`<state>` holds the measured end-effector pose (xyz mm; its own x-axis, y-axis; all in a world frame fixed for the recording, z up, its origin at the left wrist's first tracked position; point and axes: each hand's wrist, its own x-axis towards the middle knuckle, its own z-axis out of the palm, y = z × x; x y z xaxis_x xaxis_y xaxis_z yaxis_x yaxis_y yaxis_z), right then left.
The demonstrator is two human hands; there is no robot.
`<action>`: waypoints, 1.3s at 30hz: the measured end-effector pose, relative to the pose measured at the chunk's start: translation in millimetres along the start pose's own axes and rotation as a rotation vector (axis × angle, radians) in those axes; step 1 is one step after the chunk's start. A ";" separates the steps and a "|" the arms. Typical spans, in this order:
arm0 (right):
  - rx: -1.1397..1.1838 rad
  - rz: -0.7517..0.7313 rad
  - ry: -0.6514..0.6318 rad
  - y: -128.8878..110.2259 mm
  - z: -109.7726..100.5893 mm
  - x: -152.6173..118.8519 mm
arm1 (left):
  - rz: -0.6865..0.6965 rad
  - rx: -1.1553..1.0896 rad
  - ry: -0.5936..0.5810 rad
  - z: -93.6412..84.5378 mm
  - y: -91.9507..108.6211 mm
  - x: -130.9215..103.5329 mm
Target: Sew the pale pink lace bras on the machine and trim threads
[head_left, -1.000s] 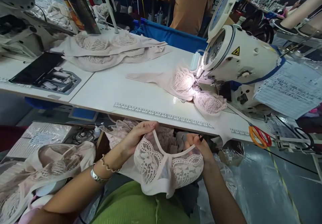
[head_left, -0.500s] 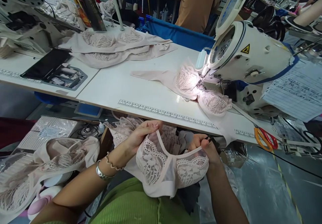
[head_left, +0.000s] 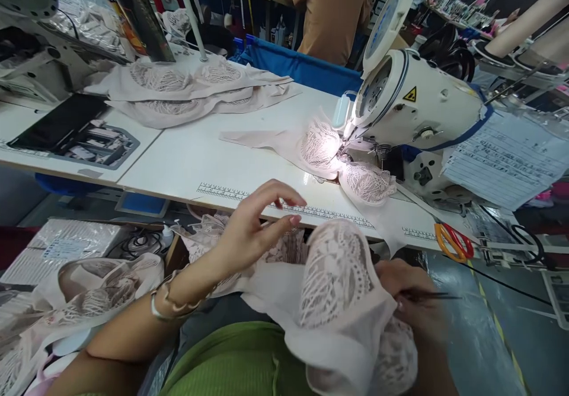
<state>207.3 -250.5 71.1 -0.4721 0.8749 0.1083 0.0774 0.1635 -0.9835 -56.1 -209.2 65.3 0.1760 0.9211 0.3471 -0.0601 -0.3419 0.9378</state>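
Observation:
My left hand (head_left: 253, 227) is raised near the table's front edge, thumb and fingers apart, with nothing in it. To its right hangs a pale pink lace bra (head_left: 340, 292), one cup upright and the band draping over my lap. My right hand (head_left: 411, 295), smeared by motion, grips this bra by its middle edge. A thin dark pointed tool (head_left: 431, 295) sticks out of the same hand; its kind is not clear. Another lace bra (head_left: 367, 182) lies under the lit needle area of the sewing machine (head_left: 427, 102).
Stacked bras (head_left: 191, 90) lie at the table's back left. Orange and red-handled scissors (head_left: 451, 242) hang at the right edge. More bras (head_left: 111, 289) fill the lower left, beside a wrapped box (head_left: 62, 245). Behind a blue cloth bin (head_left: 302, 67) stands a person (head_left: 331, 16).
My left hand has let go of the bra and risen, its fingers spreading. My right hand has moved right and down with the bra, which has turned. The view has shifted slightly.

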 end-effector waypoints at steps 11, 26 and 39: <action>-0.412 -0.072 0.177 38.3 48.0 5.6 | 0.153 0.483 -0.212 34.6 -34.3 -52.8; -0.501 -0.208 -0.057 45.1 11.6 3.0 | -0.153 0.143 -0.213 2.3 -32.2 -35.5; -0.562 -0.184 0.272 51.9 -3.7 -9.0 | -0.130 0.154 0.123 -19.3 -50.7 -44.2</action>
<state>218.8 -248.2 19.6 -0.2882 0.8820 0.3730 0.4990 0.4707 -0.7276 -79.8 -229.0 2.4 0.0507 0.9718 0.2305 0.1078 -0.2347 0.9661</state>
